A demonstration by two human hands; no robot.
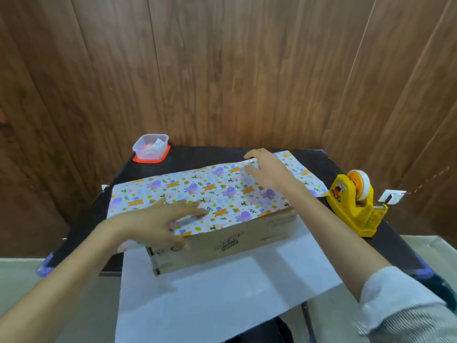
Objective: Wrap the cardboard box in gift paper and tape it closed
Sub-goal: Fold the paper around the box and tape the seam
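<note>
A brown cardboard box (pixel 230 243) lies lengthwise on the black table, with its printed front side facing me. Gift paper (pixel 215 191) with purple and orange figures is folded over the box's top from the far side. Its white underside (pixel 210 293) spreads toward me and hangs over the table's near edge. My left hand (pixel 163 224) lies flat with spread fingers on the paper at the box's near left top edge. My right hand (pixel 267 169) reaches across to the far right, fingers extended on the paper near its far edge.
A yellow tape dispenser (pixel 356 204) with a roll of tape stands at the table's right edge. A clear plastic tub (pixel 150 146) on a red lid sits at the far left corner. A wood-panelled wall rises right behind the black table (pixel 197 157).
</note>
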